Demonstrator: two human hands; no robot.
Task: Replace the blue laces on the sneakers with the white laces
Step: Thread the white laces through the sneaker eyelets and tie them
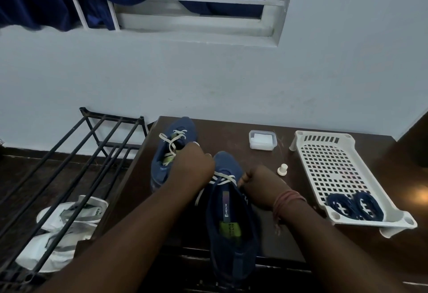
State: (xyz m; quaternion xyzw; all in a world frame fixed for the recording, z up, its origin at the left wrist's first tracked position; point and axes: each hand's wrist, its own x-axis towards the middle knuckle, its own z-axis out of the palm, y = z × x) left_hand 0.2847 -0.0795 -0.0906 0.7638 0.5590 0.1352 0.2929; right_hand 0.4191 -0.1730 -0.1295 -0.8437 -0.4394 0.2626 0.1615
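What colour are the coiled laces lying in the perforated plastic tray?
Dark blue coiled laces, at the near end of the white perforated plastic tray; head view.

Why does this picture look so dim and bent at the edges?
Head view: the light is low and bluish, so the hands and near sneaker show little detail; a warm glare spot sits on the tabletop at far right; the wide lens bows the window frame and shoe rack; the image is slightly soft throughout.

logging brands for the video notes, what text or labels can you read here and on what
Tongue strip of the near sneaker: small print, too blurred to read.
Green insole label inside that sneaker: two lines, blurred.
White shoe under the rack: dark lettering, unreadable.
Nothing else bears text.
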